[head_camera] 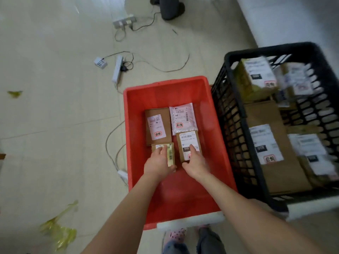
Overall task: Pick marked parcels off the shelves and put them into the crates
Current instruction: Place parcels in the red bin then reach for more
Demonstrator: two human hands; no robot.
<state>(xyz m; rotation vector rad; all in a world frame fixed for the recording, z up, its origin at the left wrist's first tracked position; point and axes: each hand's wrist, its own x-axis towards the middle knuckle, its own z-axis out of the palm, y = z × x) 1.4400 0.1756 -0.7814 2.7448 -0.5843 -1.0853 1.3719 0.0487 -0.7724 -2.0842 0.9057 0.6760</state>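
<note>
Pale floor tiles surround a red crate (128,136), and a black crate (231,125) stands just beside its right wall, filled with labelled cartons. Four marked parcels lie on the red crate's floor. A flat brown box (158,123) and a white mailer bag (182,117) lie towards its far end, with two smaller parcels nearer.

The left hand (158,163) grips the small yellow-taped parcel (171,155), fingers curled over its top and thumb at its near end. The right hand (195,164) holds the brown labelled box (187,141), fingers laid on the label. Its thumb seems hooked on the near edge, though blur leaves that unsure.

A white power strip (117,69) lies beyond the red crate's far left corner.
</note>
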